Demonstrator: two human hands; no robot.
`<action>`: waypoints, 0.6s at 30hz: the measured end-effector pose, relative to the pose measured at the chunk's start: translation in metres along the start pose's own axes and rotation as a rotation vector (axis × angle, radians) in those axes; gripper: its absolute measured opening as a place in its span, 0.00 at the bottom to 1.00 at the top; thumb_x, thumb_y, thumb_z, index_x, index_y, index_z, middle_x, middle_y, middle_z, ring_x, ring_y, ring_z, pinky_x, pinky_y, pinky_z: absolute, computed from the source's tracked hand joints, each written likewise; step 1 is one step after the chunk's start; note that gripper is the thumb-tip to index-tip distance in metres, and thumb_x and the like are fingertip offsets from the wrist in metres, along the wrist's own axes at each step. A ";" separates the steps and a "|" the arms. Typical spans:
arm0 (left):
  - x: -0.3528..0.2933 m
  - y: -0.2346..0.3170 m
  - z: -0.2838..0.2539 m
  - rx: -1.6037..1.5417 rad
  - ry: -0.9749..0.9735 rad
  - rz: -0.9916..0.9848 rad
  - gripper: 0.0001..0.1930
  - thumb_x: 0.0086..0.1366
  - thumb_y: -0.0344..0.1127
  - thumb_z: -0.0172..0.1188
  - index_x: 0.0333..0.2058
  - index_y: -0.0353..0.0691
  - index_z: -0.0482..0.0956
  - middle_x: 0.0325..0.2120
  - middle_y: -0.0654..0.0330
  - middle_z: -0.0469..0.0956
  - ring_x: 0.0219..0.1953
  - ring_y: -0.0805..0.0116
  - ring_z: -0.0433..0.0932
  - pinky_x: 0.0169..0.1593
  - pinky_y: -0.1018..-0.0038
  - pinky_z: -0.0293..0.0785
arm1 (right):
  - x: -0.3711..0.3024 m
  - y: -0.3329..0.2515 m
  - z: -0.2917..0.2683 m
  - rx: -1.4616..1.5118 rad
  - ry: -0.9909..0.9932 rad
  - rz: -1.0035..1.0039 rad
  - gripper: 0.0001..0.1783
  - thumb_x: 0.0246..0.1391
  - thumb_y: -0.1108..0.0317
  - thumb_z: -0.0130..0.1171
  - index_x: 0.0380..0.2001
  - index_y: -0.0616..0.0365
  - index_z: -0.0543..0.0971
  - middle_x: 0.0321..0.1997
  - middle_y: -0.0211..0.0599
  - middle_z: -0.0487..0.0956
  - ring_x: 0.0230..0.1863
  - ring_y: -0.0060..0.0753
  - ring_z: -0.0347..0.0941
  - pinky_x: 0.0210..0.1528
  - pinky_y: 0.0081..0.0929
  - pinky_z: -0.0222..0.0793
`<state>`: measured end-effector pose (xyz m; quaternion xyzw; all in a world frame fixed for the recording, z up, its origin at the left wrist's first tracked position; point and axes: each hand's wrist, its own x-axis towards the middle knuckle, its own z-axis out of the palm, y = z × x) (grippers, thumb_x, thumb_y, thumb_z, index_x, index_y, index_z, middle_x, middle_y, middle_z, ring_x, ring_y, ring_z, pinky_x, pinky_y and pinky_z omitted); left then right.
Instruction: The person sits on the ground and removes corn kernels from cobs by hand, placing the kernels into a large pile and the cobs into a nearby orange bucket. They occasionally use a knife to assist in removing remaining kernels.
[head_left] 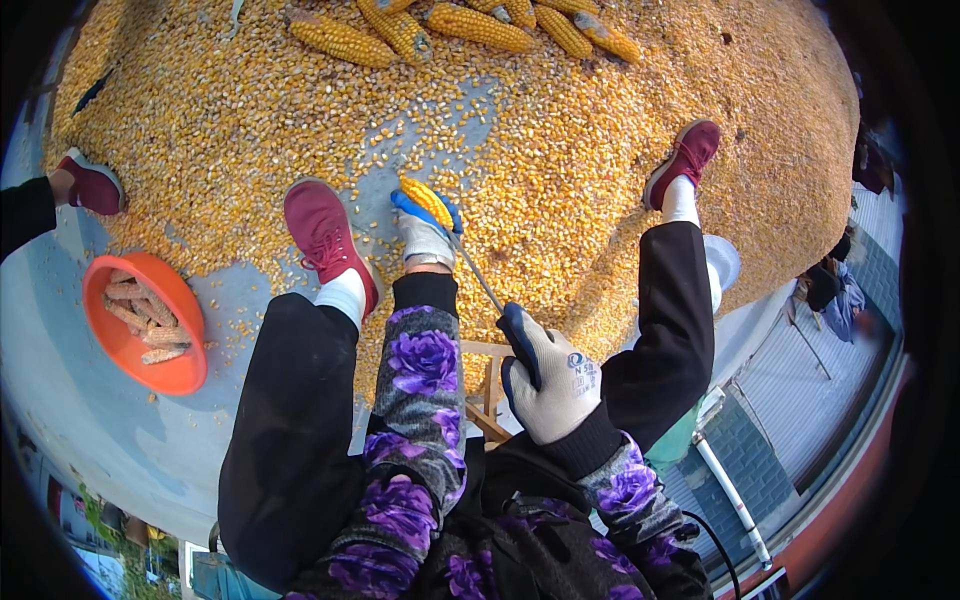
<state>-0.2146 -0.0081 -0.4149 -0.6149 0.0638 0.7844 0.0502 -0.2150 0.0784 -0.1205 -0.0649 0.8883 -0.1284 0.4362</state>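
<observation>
My left hand, in a white and blue work glove, is closed around a yellow corn cob above the loose kernels. My right hand, gloved the same way, grips a screwdriver; its handle is mostly hidden in the fist. The long thin metal shaft points up and left, its tip end at the cob beside my left fingers. Where exactly the tip touches is hidden by the glove and cob.
Loose corn kernels spread over the grey floor around my red shoes. Several whole cobs lie at the far side. An orange basin with stripped cobs stands at the left. Another person's shoe is at far left.
</observation>
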 end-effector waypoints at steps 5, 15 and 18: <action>0.015 -0.001 -0.010 0.041 0.037 -0.030 0.33 0.61 0.74 0.30 0.29 0.49 0.69 0.17 0.61 0.70 0.15 0.62 0.67 0.17 0.65 0.61 | 0.010 -0.009 -0.002 -0.224 -0.023 -0.029 0.27 0.53 0.60 0.53 0.58 0.49 0.69 0.30 0.47 0.76 0.24 0.47 0.77 0.26 0.44 0.70; 0.011 -0.003 0.000 0.113 0.127 -0.004 0.35 0.61 0.75 0.26 0.29 0.49 0.69 0.15 0.61 0.68 0.14 0.62 0.65 0.16 0.67 0.60 | 0.013 -0.022 0.012 -0.322 -0.050 0.054 0.27 0.53 0.62 0.53 0.58 0.48 0.69 0.31 0.47 0.76 0.25 0.47 0.77 0.27 0.44 0.70; 0.019 -0.007 -0.003 0.129 0.080 0.024 0.36 0.60 0.75 0.26 0.29 0.49 0.69 0.15 0.61 0.68 0.14 0.61 0.66 0.17 0.66 0.60 | 0.018 -0.020 0.010 -0.327 -0.070 0.055 0.28 0.52 0.61 0.54 0.59 0.48 0.68 0.33 0.48 0.76 0.25 0.47 0.77 0.28 0.45 0.71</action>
